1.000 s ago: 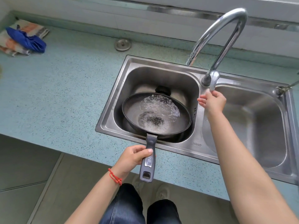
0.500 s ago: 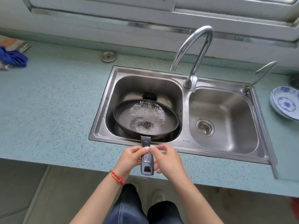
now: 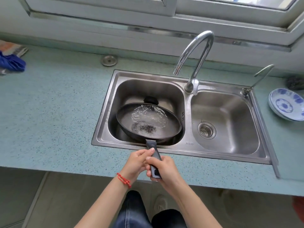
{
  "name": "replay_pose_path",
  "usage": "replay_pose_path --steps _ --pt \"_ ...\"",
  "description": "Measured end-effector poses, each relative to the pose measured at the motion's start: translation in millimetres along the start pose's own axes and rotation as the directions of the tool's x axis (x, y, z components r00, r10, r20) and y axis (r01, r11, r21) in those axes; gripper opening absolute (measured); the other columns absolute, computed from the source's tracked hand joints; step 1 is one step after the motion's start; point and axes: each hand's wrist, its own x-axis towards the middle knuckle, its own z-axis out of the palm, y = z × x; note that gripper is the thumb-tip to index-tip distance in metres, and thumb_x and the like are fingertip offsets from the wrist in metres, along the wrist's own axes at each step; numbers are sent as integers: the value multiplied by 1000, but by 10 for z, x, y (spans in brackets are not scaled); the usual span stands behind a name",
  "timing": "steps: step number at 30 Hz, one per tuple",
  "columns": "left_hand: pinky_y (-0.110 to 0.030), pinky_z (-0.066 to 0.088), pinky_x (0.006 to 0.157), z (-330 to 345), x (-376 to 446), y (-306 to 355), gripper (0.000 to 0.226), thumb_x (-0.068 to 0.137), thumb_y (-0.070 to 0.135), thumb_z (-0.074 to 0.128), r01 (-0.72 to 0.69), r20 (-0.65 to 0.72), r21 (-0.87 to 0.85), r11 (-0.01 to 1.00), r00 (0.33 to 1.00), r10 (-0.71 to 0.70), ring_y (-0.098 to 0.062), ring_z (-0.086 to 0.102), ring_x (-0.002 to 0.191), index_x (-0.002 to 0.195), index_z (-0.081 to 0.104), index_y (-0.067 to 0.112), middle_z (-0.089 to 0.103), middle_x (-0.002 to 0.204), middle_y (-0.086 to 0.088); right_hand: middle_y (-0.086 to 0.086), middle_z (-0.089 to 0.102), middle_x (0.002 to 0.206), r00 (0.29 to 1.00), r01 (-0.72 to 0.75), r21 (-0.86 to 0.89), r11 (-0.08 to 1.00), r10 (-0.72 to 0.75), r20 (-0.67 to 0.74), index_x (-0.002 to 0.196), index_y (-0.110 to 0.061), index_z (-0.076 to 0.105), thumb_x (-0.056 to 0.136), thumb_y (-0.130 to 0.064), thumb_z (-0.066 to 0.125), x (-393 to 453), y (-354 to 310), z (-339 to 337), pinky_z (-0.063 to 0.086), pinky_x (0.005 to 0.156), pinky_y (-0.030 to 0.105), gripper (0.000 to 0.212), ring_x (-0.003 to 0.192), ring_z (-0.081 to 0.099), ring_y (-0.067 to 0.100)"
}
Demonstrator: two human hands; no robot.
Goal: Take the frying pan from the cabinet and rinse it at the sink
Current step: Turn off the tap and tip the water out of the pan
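frying pan (image 3: pixel 148 122), black, holding rippled water, handle gripped by left hand (image 3: pixel 135 163) and right hand (image 3: pixel 164 168).

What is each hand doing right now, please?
Left hand: fingers curled round the dark grey handle of the black round frying pan.
Right hand: gripping the same handle.

Home kitchen. Steel sink (image 3: pixel 185 150) with 2 basins set into a speckled blue-green tabletop (image 3: pixel 49 112), gooseneck faucet (image 3: pixel 195 51) between the basins. Sliding window frame (image 3: pixel 164 15) directly behind. Blue-and-white plates (image 3: pixel 286 104) stacked to the right, crumpled cloths (image 3: pixel 11 61) far left. Tiled floor (image 3: pixel 41 203) below.
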Motion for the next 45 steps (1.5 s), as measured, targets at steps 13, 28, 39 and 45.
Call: replay_pose_path --steps 13,28,39,45 --pt "-27 57 65 331 -78 -92 31 67 20 64 111 76 -489 865 994 -84 -18 69 70 90 63 -1 73 79 -11 10 56 50 973 177 106 979 -190 130 56 -15 57 70 -15 63 -375 102 -209 37 36 17 15 34 50 18" --pt "-21 53 54 441 -306 -39 11 71 16 63 -181 -167 -317 931 977 133 -12 65 57 70 61 5 68 59 -2 2 54 47 952 61 209 976 -119 281 65 -6 47 66 -15 60 -480 65 -298 30 32 12 15 31 47 11" --pt "-26 55 56 461 -390 -47 9 74 12 64 -222 -254 -277 935 955 151 -14 65 56 68 60 6 67 58 -3 4 56 52 938 156 212 965 -212 276 89 1 49 63 -21 63 -497 155 -311 30 30 12 37 31 48 13" --pt "-23 56 64 484 -404 46 15 64 14 64 -149 -100 -534 832 989 113 -15 67 63 75 60 5 67 64 -5 4 56 53 909 213 249 945 -285 303 88 -2 51 65 -20 62 -508 129 -296 31 31 12 31 30 48 14"
